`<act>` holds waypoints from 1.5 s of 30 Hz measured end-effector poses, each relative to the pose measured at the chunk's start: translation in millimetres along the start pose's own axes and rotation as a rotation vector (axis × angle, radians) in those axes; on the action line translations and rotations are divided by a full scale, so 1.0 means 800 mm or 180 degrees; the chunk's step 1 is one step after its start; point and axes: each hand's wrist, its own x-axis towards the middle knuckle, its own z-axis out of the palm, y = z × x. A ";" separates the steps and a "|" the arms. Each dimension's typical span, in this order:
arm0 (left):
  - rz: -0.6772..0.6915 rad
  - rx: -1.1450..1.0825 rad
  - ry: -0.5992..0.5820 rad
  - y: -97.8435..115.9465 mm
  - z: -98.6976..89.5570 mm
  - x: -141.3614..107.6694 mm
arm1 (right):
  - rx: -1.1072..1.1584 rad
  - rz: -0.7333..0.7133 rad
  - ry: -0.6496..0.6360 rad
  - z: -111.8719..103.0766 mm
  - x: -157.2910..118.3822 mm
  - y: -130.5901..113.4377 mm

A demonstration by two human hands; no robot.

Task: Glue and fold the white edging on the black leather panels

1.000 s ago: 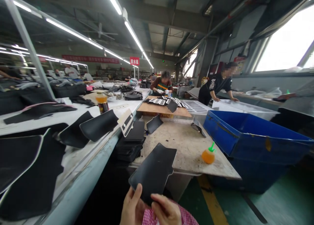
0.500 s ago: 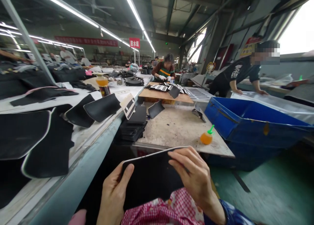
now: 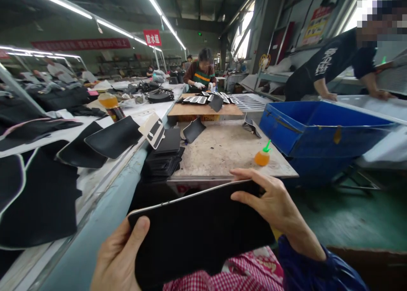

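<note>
- We grip the left end of the black panel with the left hand, thumb on its face.
- We hold the panel's upper right edge between thumb and fingers of the right hand.
- We locate this panel at lower centre of the frame, white edge uppermost.
- Beyond, right of centre, we find an orange bottle on the table.
- We note a blue bin at right.

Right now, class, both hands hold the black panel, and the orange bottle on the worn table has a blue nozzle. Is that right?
Not quite: the head view shows a green nozzle, not a blue one, on the orange bottle on the worn table. The left hand and right hand do hold the black panel.
</note>
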 end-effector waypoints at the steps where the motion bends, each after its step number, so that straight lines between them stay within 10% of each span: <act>1: -0.0243 -0.0048 0.0009 0.008 0.006 -0.002 | 0.0185 0.0220 -0.0035 -0.001 -0.003 0.005; 18: 0.3128 0.2066 -0.0653 0.071 0.030 -0.025 | 0.1183 0.1177 0.0006 0.005 -0.031 0.006; 45: 0.4512 0.2597 -0.1212 0.082 0.049 -0.014 | 0.0925 0.0164 0.0046 -0.006 -0.030 -0.012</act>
